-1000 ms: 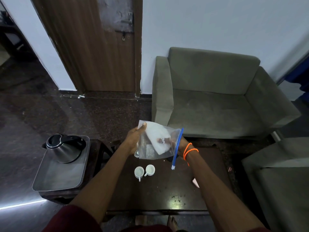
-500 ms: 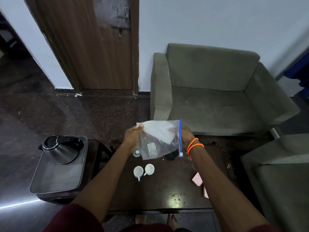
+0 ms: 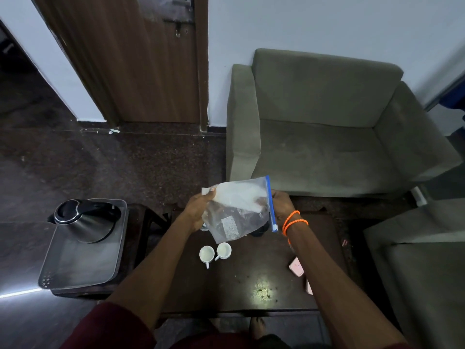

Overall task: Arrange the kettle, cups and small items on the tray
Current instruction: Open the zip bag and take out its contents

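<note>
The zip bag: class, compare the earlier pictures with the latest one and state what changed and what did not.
The zip bag, tilted a second ago, now has its blue zipper edge nearly upright. The left hand still grips the closed end and the right hand the zipper side, above the table. The kettle stayed on the tray; both cups stayed on the table.

I see a grey-green upholstered armchair [image 3: 334, 132] against the pale wall [image 3: 314, 21], a brown wooden door [image 3: 130, 59], and dark speckled stone floor [image 3: 105, 167].
</note>
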